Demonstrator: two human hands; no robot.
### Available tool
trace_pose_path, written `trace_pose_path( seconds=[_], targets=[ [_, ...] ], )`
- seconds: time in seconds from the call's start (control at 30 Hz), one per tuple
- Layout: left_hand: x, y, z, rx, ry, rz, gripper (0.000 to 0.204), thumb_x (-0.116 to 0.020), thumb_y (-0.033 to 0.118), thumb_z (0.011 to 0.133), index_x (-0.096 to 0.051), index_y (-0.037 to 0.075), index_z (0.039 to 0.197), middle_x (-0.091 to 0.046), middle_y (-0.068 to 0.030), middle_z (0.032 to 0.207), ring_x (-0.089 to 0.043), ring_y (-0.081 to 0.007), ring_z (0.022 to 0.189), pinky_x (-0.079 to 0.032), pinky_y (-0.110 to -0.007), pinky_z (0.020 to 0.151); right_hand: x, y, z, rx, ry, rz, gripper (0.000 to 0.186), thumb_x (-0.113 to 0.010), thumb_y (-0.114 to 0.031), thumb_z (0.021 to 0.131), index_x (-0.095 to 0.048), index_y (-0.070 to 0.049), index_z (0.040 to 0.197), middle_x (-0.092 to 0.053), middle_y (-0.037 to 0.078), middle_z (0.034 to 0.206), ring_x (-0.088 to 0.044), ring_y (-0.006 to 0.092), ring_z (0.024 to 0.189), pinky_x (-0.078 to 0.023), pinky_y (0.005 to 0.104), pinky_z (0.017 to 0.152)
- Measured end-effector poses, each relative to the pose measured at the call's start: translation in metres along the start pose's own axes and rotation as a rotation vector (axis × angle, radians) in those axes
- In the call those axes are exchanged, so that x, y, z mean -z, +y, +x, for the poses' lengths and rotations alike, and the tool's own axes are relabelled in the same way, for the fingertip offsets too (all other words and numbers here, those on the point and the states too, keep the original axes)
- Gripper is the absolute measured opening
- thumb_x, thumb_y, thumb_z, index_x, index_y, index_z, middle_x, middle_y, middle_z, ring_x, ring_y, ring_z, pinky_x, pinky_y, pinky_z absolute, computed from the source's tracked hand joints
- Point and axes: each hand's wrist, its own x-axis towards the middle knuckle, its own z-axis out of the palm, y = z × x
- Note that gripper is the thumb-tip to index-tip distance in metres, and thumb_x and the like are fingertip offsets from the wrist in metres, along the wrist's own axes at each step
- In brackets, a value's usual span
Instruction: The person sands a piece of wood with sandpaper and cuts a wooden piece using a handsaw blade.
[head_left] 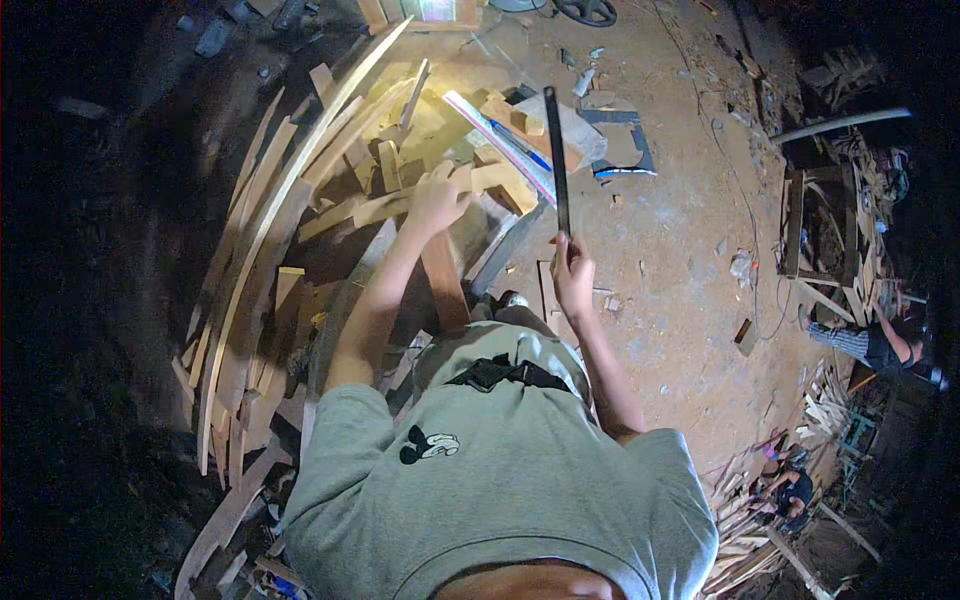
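Black and thin, the long bar (557, 140) sticks up from the right hand (573, 275), whose fingers are closed around its near end. Its other end points to the far edge of the dirt floor (680, 230). The left hand (440, 203) is on a pale wood piece (500, 180), left of the bar, with its fingers bent over the top. I cannot tell if they squeeze it or just rest on it. That wood piece lies across other bits of wood, toward the floor's far left corner.

It looks like the step now is getting the wood piece and the bar ready together. I think the next move calls for keeping the wood piece steady and bringing the bar over to it. A flat pink and white strip (500, 145) and a wood block (526, 122) lie between, so the bar could bump them.

Both arms reach forward. The left arm (385, 290) slants in to the wood piece, and the right arm (607, 365) goes out a little straighter, with its wrist just below the bar.
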Motion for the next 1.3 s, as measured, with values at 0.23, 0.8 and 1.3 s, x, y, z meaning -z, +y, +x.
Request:
trace_pose_path(
  seconds=[0.23, 0.8, 1.3],
  targets=[
    [-0.035, -0.021, -0.007, -0.008, 0.009, 0.075, 0.032, -0.061, 0.029, 0.073, -0.050, 0.007, 0.092, -0.053, -0.0116, 0.083, -0.054, -0.0287, 0.083, -0.041, -0.040, 0.073, -0.023, 0.020, -0.018, 0.006, -0.158, -0.588, 0.024, -0.042, -0.026, 0.087, -0.051, -0.005, 0.091, -0.055, 0.026, 0.063, -0.055, 0.0432, 0.059, -0.044, 0.0508, 0.052],
    [-0.034, -0.024, -0.009, -0.003, 0.078, -0.051, 0.033, -0.057, 0.037, 0.077, -0.054, 0.006, 0.089, -0.059, -0.0107, 0.084, -0.057, -0.0273, 0.080, -0.041, -0.037, 0.075, -0.057, 0.022, 0.006, 0.051, -0.279, -0.592, 0.021, -0.038, -0.021, 0.086, -0.048, -0.005, 0.094, -0.056, 0.028, 0.067, -0.055, 0.0447, 0.064, -0.044, 0.0530, 0.058],
    [-0.039, -0.029, -0.010, 0.007, 0.101, -0.116, 0.034, -0.058, 0.040, 0.076, -0.052, 0.007, 0.079, -0.061, -0.0115, 0.074, -0.059, -0.0256, 0.071, -0.041, -0.035, 0.074, -0.048, 0.029, 0.006, 0.143, -0.307, -0.747, 0.023, -0.042, -0.019, 0.083, -0.045, -0.005, 0.101, -0.057, 0.024, 0.063, -0.058, 0.0398, 0.058, -0.047, 0.0493, 0.051]
  ],
)
